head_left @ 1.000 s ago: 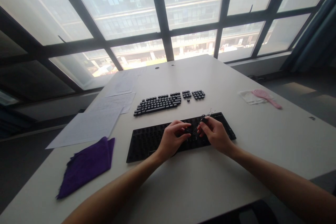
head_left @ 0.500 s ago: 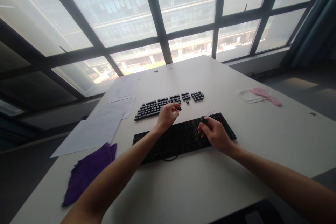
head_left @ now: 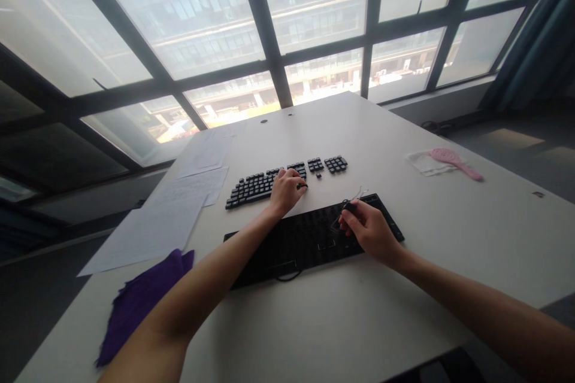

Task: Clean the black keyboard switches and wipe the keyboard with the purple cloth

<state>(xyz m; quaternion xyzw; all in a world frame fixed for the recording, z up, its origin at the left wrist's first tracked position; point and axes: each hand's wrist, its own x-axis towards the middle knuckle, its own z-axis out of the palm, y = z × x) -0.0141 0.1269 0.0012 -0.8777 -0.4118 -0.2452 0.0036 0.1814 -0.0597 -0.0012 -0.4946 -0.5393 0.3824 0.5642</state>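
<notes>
My left hand [head_left: 286, 192] reaches over the near right end of the black keycaps [head_left: 251, 187] laid out in keyboard order. Its fingertips are pinched on a black keycap [head_left: 302, 185], close to the table and beside the others. My right hand [head_left: 369, 228] is closed around a wire keycap puller [head_left: 348, 207] with a black handle; thin wire loops stick out of the fist. That hand is above the right part of a black keyboard base [head_left: 287, 239] stripped of keys, and the left forearm crosses the base's left part.
Smaller keycap blocks [head_left: 336, 164] and a single keycap [head_left: 318, 176] lie to the right of the main group. Paper sheets [head_left: 148, 233] and a purple cloth [head_left: 144, 305] are on the left. A pink hairbrush [head_left: 453, 161] rests partly on white tissue [head_left: 422, 164] at right.
My left hand has moved slightly down and turned toward the keycap layout, bringing the keycap to the table. My right hand stays almost still with the puller. The view has shifted slightly.
</notes>
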